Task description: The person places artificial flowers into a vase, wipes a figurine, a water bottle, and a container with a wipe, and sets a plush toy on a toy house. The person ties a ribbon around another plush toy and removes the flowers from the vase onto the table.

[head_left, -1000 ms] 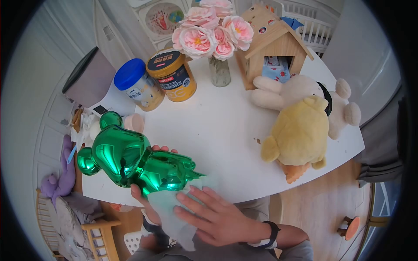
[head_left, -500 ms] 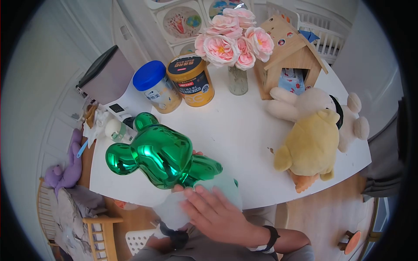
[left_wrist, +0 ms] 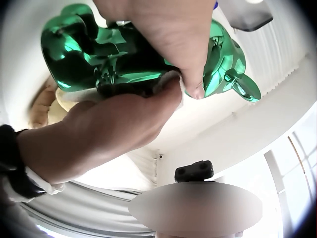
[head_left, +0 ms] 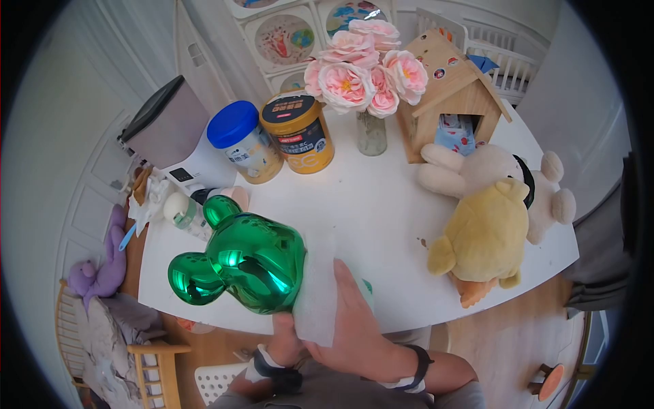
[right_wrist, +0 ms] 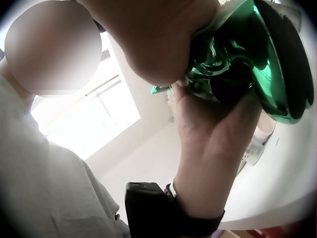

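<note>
A shiny green bear figurine [head_left: 259, 262] lies tilted over the table's near edge in the head view, its round ears to the left. My left hand [head_left: 285, 341] grips its body near the neck, the thumb laid along the near side in the left wrist view [left_wrist: 171, 37]. A thin white cloth [head_left: 317, 293] covers the lower body. Through it my right hand [head_left: 354, 334] wraps the figurine, holding the cloth against the surface, with one finger reaching up over the top. The legs are mostly hidden behind cloth and hand.
On the white table [head_left: 381, 225], a blue-lidded can [head_left: 245, 143], a yellow can [head_left: 300, 136], a vase [head_left: 371, 133] of pink roses and a wooden house [head_left: 449, 88] stand at the back. Plush toys [head_left: 487, 225] lie right; a bottle [head_left: 185, 215] stands left.
The figurine shifted right in view, then tipped slightly lower. My right hand went from flat, spread fingers on the cloth to wrapping it round the body, and the cloth moved up toward the neck.
</note>
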Demonstrator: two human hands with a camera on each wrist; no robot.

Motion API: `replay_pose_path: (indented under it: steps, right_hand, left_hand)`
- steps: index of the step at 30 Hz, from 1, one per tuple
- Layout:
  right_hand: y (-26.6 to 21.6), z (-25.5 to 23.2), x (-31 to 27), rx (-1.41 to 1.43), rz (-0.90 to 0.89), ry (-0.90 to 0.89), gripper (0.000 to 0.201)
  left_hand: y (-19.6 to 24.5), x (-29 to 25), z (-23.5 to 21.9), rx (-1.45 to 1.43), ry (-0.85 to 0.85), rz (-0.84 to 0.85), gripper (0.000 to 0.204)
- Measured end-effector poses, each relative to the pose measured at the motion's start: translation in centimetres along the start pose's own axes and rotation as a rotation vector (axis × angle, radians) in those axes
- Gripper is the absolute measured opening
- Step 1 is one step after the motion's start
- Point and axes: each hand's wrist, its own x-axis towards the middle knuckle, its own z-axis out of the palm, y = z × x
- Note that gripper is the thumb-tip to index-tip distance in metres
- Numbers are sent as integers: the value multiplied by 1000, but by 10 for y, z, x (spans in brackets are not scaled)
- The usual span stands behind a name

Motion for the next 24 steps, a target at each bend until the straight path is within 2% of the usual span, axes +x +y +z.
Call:
replay_pose_path:
  steps: [2, 3, 5, 6, 10, 12, 13, 15, 16, 18, 19, 20, 22, 24]
  right_hand:
    - [8, 1, 4, 16, 18, -40, 51]
    - [11, 1, 7, 33, 34, -82, 50]
    - [16, -2, 12, 112, 18, -56, 49]
    - [19, -3, 14, 190, 0, -30, 48]
    - [32, -12, 25, 266, 77, -107, 35]
    - [41, -19, 28, 426, 288, -274, 34]
    - [43, -20, 27, 424, 291, -273, 34]
    - [47, -20, 24, 601, 356, -275, 33]
    - [48, -18, 22, 601, 357, -275, 33]
    - [46, -13, 10, 435, 108, -168, 35]
    - [44, -11, 6, 437, 110, -170, 35]
    - [42, -9, 1, 447, 114, -134, 38]
    - [38, -9, -6, 459, 119, -98, 41]
    - [33, -14, -13, 282, -75, -153, 49]
  left_hand:
    - [-13, 1, -4, -152, 112, 84, 104]
    - [-20, 3, -4, -152, 110, 82, 104]
    - [-30, 5, -4, -245, 111, 292, 92]
    - [-30, 4, -5, -246, 111, 291, 92]
    - [-25, -9, -22, -124, 57, 62, 93]
    - [-21, -17, -31, -66, 29, -54, 93]
    - [-19, -19, -34, -36, 14, -111, 93]
    - [-15, -22, -36, 25, -18, -221, 94]
    - [-12, -22, -35, 24, -18, -221, 94]
    - [-5, -20, -32, -32, 30, -218, 86]
    - [-8, -20, -30, 80, 66, -67, 94]
    - [-10, -19, -30, 80, 68, -69, 94]
    - [-13, -18, -28, -219, 121, -110, 99]
    - [-9, -3, -12, -308, 121, -89, 107]
